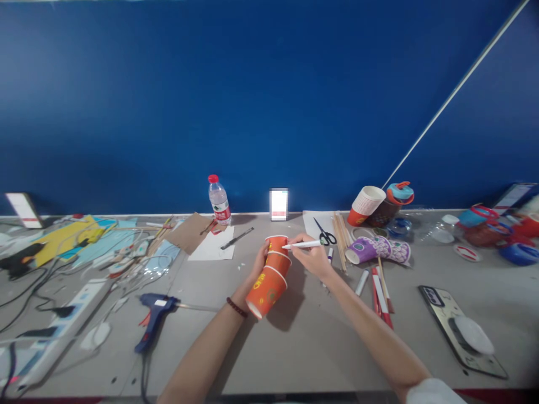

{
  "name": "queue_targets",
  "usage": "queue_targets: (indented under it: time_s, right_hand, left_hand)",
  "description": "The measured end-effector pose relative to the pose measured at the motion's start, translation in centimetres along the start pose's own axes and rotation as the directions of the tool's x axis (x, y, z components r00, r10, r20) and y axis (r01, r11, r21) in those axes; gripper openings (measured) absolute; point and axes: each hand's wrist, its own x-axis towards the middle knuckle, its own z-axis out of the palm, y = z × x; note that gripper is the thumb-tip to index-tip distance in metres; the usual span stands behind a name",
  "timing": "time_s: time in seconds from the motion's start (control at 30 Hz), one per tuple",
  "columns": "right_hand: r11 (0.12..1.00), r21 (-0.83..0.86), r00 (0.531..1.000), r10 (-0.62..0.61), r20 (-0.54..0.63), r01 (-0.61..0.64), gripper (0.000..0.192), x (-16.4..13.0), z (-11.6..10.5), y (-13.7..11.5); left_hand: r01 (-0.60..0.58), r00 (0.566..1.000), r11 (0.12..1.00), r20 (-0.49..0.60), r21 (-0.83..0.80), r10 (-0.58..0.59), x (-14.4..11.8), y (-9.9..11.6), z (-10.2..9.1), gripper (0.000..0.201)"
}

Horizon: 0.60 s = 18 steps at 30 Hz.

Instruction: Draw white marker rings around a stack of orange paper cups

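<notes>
This looks like a craft or hobby workspace. A grey worktop point(295, 348) set against a plain blue wall point(252, 101) is strewn with making supplies: a blue glue gun point(154, 317), scissors point(325, 234), wooden sticks point(339, 244), stacked paper cups point(366, 205), tape rolls point(398, 227), coloured paper sheets point(80, 235) and a power strip point(50, 331) with trailing cables.
</notes>
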Motion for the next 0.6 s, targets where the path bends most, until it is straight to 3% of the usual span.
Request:
queue_targets:
  time_s: [0.6]
  right_hand:
    - [0.999,-0.04,1.0,0.023,0.018,-0.023,0.01,-0.25,0.23,-0.32]
  left_hand:
    - [-0.008,1.0,0.999,-0.029,-0.033,0.007,-0.35,-0.02,0.25,0.046]
